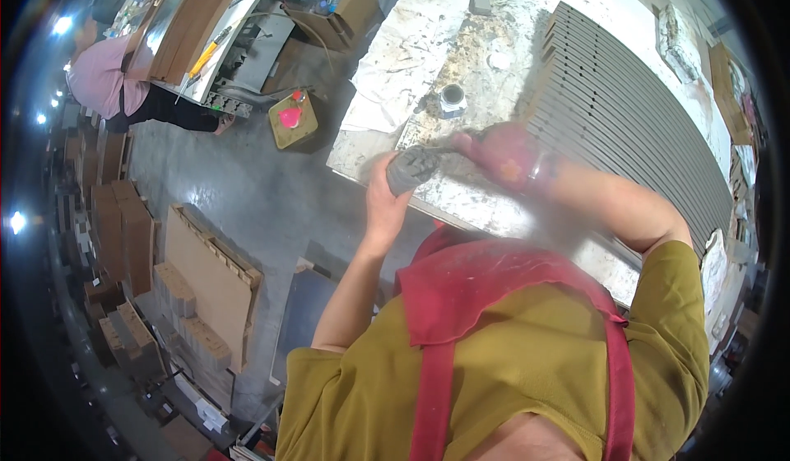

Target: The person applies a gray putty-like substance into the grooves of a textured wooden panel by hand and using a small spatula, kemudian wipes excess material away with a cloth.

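Note:
My left hand [385,206] is bare and wrapped round a dark grey lump [412,169], folded like crumpled cloth or soft putty; I cannot tell which. Close to its right is my right hand [500,155], in a reddish-pink glove with the fingers curled in. A thin dark thing seems to reach from those fingers toward the lump, but blur hides what it is. Just beyond both hands, a small open tin [452,97] with dark grey contents stands on the stained white table [514,66].
Long grey-brown strips [634,123] lie side by side on the table's right. A crumpled white sheet [411,49] and a small grey block [480,0] lie farther back. Left on the floor stand a yellowish bin [293,132] and leaning boards [206,272]. Another person [107,78] bends at a workbench.

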{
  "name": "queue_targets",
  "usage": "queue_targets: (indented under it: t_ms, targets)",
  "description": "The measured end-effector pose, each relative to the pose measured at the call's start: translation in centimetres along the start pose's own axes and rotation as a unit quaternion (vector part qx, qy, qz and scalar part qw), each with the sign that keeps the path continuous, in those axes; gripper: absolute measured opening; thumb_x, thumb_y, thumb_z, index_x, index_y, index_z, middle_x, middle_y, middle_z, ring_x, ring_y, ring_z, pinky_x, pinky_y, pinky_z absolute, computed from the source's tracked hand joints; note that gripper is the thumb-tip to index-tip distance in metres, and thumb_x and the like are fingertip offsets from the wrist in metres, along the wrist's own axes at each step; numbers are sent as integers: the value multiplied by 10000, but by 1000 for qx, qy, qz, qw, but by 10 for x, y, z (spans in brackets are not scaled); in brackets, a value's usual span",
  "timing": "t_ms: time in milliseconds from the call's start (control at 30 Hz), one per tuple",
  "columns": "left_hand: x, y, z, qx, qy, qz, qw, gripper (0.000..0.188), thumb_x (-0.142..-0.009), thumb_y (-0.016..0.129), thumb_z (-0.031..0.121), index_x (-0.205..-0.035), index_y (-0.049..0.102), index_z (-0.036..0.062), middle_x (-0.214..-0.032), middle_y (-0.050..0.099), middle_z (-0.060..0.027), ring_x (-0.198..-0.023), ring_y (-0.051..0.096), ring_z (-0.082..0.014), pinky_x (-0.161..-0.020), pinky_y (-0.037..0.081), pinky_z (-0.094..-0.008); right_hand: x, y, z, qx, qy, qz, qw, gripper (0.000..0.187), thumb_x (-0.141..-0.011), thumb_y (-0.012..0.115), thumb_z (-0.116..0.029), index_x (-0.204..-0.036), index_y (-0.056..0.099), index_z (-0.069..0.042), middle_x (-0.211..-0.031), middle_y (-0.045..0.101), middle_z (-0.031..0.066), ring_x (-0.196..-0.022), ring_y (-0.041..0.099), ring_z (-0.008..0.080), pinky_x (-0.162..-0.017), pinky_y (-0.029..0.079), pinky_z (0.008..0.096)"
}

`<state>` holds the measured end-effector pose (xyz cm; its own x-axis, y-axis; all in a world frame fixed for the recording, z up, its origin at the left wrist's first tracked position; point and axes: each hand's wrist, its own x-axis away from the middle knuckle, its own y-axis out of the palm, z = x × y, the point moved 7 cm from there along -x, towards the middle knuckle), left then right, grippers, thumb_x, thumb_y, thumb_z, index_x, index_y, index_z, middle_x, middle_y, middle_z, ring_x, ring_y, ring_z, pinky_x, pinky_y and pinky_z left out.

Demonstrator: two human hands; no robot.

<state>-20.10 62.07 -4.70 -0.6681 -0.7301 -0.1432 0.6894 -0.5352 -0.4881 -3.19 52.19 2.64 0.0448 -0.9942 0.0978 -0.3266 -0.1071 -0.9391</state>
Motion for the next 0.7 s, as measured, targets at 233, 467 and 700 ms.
queue_targets:
  t_ms: [233,467,700]
  targets:
    - [-2,3,2,-9,7,4,1000,541,-727,728,-9,-1215,496,24,-1155,557,-159,-1085,558,-303,-939,434,-370,-10,19,6,-67,84,-71,992,308,-891,562,-333,-1096,611,-109,-787,663,162,-752,655,364,-665,506,463]
    - [-1,5,1,-49,63,0,997,565,-719,728,-15,-1229,489,28,-1160,557,-160,-1104,550,-309,-953,432,-376,-18,32,0,-165,126,-108,972,357,-825,614,-399,-1025,645,-106,-818,681,150,-774,660,351,-717,519,442]
    - [1,1,1,-28,27,-9,999,586,-714,726,-17,-1243,479,24,-1192,546,-162,-1123,545,-316,-966,427,-380,-13,5,-24,-28,21,-39,999,232,-941,440,-220,-934,595,-48,-716,636,145,-688,658,343,-592,505,470]
